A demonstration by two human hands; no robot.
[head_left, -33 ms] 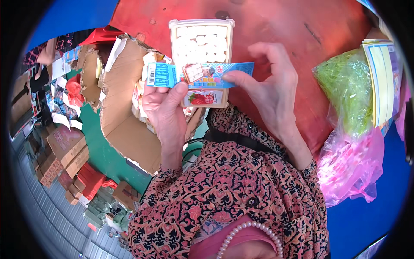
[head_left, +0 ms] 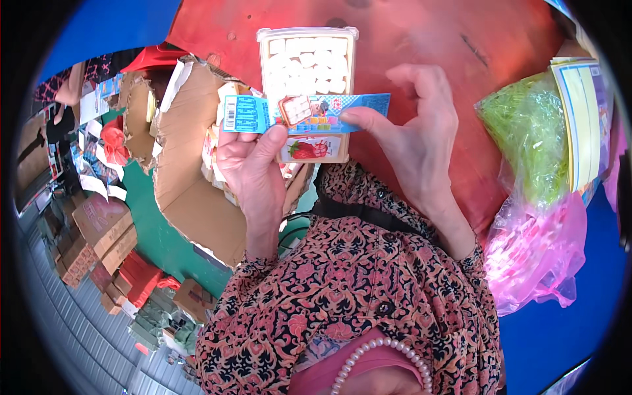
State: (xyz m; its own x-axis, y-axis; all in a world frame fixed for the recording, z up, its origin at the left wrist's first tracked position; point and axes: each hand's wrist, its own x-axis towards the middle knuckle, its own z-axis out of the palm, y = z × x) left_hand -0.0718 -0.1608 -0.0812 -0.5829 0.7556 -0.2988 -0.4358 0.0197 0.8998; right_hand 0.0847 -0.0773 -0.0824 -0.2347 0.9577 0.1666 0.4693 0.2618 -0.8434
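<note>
A clear plastic tub (head_left: 307,72) of white, block-like pieces stands upright in front of me, with a strawberry picture on its lower part. Across its middle lies a blue printed label strip (head_left: 368,108), its ends sticking out past both sides. My left hand (head_left: 255,164) is closed on the strip's left part, thumb on the face, other fingers partly hidden behind. On the right part rests the thumb of my right hand (head_left: 421,125); its remaining fingers are bent and spread off the strip, gripping nothing. Whether the strip is stuck to the tub I cannot tell.
Under the tub spreads a red surface (head_left: 421,33). To the left stands a torn cardboard box (head_left: 187,197) with packages inside. Green shred in a clear bag (head_left: 526,125) and a pink plastic bag (head_left: 543,257) lie at right. Stacked cartons (head_left: 99,217) fill the far left.
Very little differs: my right hand has shifted slightly to the right, its thumb still on the strip. The left hand keeps its hold.
</note>
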